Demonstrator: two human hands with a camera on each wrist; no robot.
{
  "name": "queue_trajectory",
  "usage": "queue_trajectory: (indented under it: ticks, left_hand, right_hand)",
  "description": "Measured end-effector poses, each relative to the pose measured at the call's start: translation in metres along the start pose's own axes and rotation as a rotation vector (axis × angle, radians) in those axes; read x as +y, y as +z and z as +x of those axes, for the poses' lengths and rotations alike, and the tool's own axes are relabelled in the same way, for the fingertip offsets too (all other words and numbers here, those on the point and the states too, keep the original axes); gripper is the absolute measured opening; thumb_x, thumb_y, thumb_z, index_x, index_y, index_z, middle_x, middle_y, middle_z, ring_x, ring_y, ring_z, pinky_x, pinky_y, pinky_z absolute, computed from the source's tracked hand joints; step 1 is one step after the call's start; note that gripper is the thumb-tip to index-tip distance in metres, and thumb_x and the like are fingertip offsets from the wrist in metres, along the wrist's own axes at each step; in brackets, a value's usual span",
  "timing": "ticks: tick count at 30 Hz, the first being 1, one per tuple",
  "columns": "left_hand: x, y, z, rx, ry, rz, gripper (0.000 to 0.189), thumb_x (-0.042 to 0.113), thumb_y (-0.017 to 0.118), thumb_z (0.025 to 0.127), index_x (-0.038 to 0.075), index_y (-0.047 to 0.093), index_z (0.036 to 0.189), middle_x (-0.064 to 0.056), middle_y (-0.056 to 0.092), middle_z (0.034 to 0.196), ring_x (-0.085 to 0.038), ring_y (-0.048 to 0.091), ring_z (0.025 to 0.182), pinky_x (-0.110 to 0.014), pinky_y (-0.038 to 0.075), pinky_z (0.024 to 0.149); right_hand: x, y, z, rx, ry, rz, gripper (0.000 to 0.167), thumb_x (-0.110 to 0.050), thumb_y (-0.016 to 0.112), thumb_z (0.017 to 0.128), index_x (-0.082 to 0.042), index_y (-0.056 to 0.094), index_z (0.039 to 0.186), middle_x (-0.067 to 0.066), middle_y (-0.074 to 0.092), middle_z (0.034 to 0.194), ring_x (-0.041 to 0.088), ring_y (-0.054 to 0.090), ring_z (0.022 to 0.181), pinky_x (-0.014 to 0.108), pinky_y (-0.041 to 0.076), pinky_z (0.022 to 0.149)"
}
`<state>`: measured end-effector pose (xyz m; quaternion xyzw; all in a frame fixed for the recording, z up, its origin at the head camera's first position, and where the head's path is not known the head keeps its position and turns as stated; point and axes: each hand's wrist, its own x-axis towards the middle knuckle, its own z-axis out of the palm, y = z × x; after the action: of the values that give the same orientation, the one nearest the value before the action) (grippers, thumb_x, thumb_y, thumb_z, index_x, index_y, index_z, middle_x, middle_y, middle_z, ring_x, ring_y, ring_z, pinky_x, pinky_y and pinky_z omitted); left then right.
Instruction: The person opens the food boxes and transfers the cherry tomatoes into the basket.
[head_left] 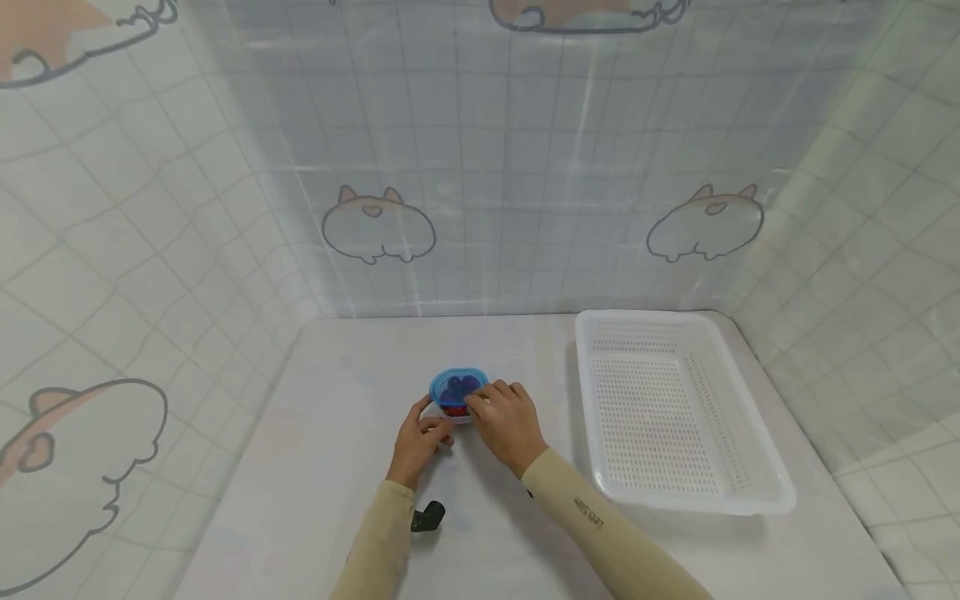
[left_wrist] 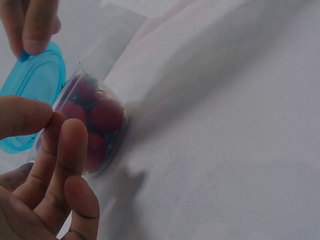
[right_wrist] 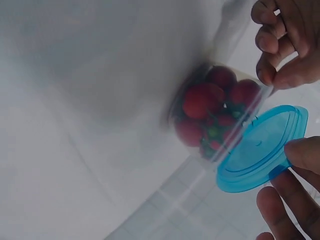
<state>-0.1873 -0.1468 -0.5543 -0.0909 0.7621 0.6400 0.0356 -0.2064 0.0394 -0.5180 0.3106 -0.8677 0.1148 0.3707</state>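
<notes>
A clear plastic container full of red tomatoes with green stems stands on the white table. My left hand pinches its rim at one side between thumb and forefinger, the other fingers loosely bent. A translucent blue lid is tilted over the container's top, lifted off at least part of the rim. Its edge is pinched between the thumb and fingers of my right hand. From the head view the lid hides most of the tomatoes.
To the right stands a white perforated plastic basket. A small dark elbow-shaped object lies beside the left forearm, partly covered by the sleeve. Grid-patterned curtains with cartoon animals enclose the table's back and sides.
</notes>
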Motion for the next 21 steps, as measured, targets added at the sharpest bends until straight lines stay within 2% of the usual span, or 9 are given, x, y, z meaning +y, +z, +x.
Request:
queue_trajectory:
  ticks: [6,9,12,15,16,21]
  left_hand:
    - [0.002,0.0,0.003,-0.016,-0.012,-0.009,0.077,0.015,0.073,0.093,0.007,0.032,0.158,-0.02,0.073,0.1,-0.029,0.071,0.079,-0.034,0.048,0.07]
    - [0.013,-0.001,-0.001,-0.025,-0.014,-0.001,0.077,0.014,0.072,0.093,0.006,0.031,0.157,-0.023,0.072,0.102,-0.032,0.071,0.081,-0.036,0.048,0.072]
    - [0.014,-0.002,-0.002,-0.02,-0.018,0.013,0.076,0.017,0.073,0.092,0.009,0.033,0.157,-0.022,0.072,0.103,-0.029,0.071,0.08,-0.035,0.048,0.073]
    - [0.008,-0.003,0.0,-0.015,-0.023,0.012,0.076,0.022,0.074,0.092,0.012,0.034,0.157,-0.019,0.073,0.102,-0.024,0.07,0.078,-0.033,0.048,0.073]
    - [0.003,-0.002,0.003,-0.011,-0.026,0.012,0.076,0.023,0.074,0.092,0.013,0.035,0.156,-0.018,0.073,0.102,-0.022,0.07,0.077,-0.032,0.048,0.072]
    - [0.001,-0.003,0.003,-0.02,-0.027,-0.011,0.077,0.023,0.074,0.092,0.014,0.035,0.157,-0.019,0.073,0.102,-0.022,0.07,0.077,-0.032,0.048,0.073]
  right_hand:
    - [0.002,0.0,0.01,0.037,-0.028,-0.07,0.009,-0.017,0.081,0.086,-0.024,0.08,0.091,-0.004,0.072,0.09,0.016,0.065,0.081,0.032,0.048,0.066]
    - [0.003,-0.002,0.016,0.018,-0.03,-0.07,0.007,-0.018,0.078,0.089,-0.023,0.081,0.094,-0.003,0.071,0.092,0.016,0.065,0.083,0.032,0.048,0.067]
    - [0.002,-0.004,0.021,0.001,-0.032,-0.086,0.007,-0.02,0.075,0.092,-0.022,0.081,0.096,-0.003,0.072,0.094,0.016,0.066,0.085,0.031,0.049,0.068]
    - [0.002,-0.007,0.025,-0.018,-0.035,-0.115,0.009,-0.021,0.074,0.094,-0.022,0.081,0.098,-0.003,0.073,0.095,0.016,0.066,0.086,0.031,0.049,0.067]
    - [0.002,-0.007,0.026,-0.02,-0.036,-0.116,0.009,-0.021,0.074,0.094,-0.022,0.081,0.098,-0.002,0.073,0.095,0.016,0.067,0.085,0.031,0.049,0.067]
    - [0.004,-0.009,0.031,-0.034,-0.024,-0.112,0.009,-0.021,0.072,0.094,-0.019,0.081,0.098,0.001,0.073,0.094,0.018,0.067,0.083,0.032,0.05,0.065]
